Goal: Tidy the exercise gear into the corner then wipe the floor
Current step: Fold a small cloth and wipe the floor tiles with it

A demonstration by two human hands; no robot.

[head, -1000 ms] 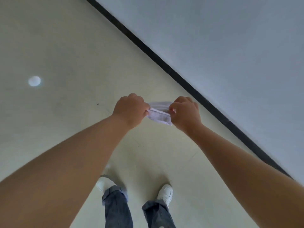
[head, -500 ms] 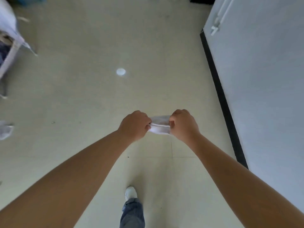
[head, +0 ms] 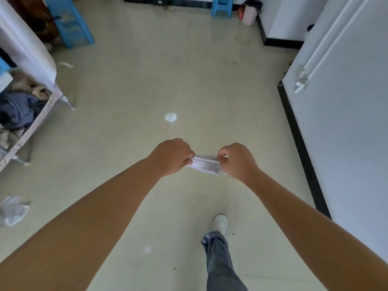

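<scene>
Far left: crumpled plastic bag (head: 13,210) on the floor (head: 130,85); above it a rack of heaped clothes (head: 17,110). Blue stool (head: 70,22) top left. Centre: left hand (head: 171,157) fisted, gripping one end of a small white cloth (head: 206,165). Cloth hangs slack between both hands, held above the floor. Right hand (head: 237,161) pinches the other end, fingers curled. White shoe (head: 220,222) below. White wall (head: 346,122) at right.
</scene>
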